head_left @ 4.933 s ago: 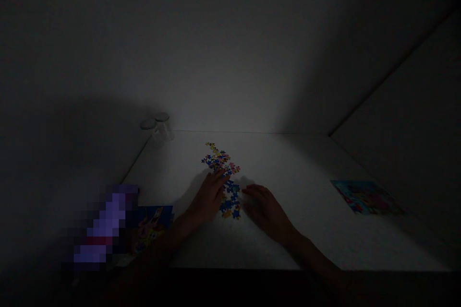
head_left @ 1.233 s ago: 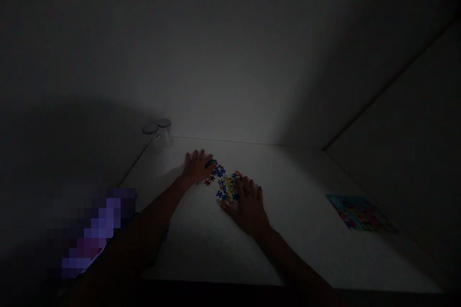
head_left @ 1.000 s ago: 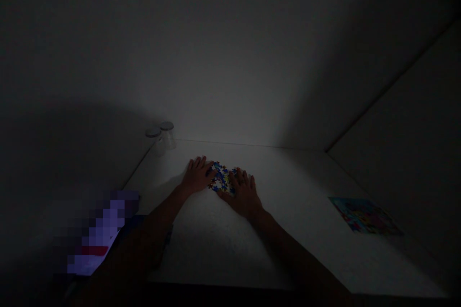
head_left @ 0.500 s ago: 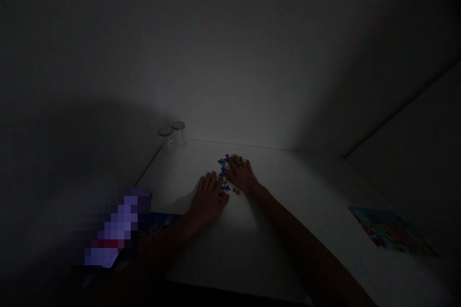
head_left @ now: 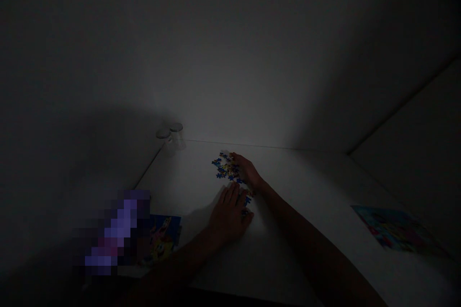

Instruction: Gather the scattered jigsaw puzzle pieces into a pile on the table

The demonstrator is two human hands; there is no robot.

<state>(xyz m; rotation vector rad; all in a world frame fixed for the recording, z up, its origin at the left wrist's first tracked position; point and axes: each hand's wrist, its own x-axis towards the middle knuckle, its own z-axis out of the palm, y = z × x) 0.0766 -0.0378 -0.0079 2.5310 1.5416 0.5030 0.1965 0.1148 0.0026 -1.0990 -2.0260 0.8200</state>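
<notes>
Loose jigsaw puzzle pieces [head_left: 227, 169], mostly blue and yellow, lie heaped on the white table [head_left: 288, 201]. My left hand [head_left: 228, 213] rests on the near side of the heap, palm down with its fingers stretched out. A few pieces show between its thumb and forefinger. At the heap's right edge, my right hand [head_left: 248, 170] stands on its side, fingers curving along the pieces. Its fingers extend forward; the palm side is hidden from me. The scene is dim.
Two clear jars with lids [head_left: 176, 136] stand in the far left corner. A picture of a yellow cartoon figure [head_left: 162, 240] lies at the near left, beside a blurred purple patch [head_left: 118, 230]. A colourful sheet [head_left: 392, 228] lies on the right. Walls border the table.
My left hand has moved right and toward me. The right hand has turned from palm down onto its side, uncovering more of the puzzle pieces. More of the cartoon picture shows.
</notes>
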